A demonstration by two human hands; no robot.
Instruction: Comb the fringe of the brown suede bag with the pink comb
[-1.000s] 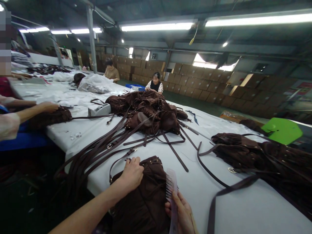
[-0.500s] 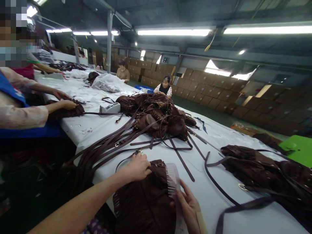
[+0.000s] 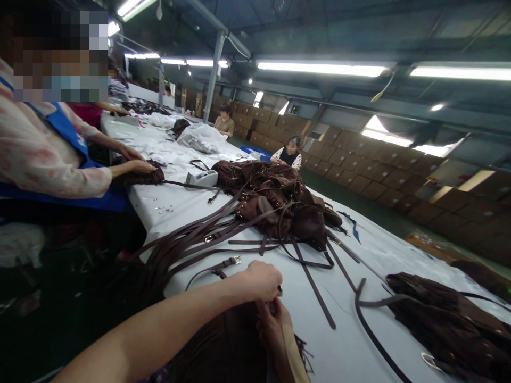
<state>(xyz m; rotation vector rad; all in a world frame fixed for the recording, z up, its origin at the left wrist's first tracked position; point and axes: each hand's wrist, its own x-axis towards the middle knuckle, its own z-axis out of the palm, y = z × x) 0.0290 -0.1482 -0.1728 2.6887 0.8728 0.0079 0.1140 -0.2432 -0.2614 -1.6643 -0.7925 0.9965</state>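
A dark brown fringed bag [image 3: 223,346] lies at the near edge of the white table [image 3: 343,340], right under me. My left hand [image 3: 261,279] is a closed fist resting on the bag's top edge, close to a strap with a metal buckle [image 3: 236,260]. Just below it, my right hand [image 3: 275,327] is curled with fingers closed at the bag's top, touching the left hand. What the right hand holds is hidden. A tan strip [image 3: 293,356] runs along its wrist.
A heap of brown bags [image 3: 279,202] with long straps [image 3: 191,239] trailing off the table lies ahead. More brown bags [image 3: 451,314] lie right. A co-worker in a blue apron [image 3: 67,133] handles a bag [image 3: 139,173] at left. Cardboard boxes [image 3: 359,159] line the back.
My head has turned left, shifting everything rightward. The right hand moved up under the left hand, and the pale comb it held has gone out of sight.
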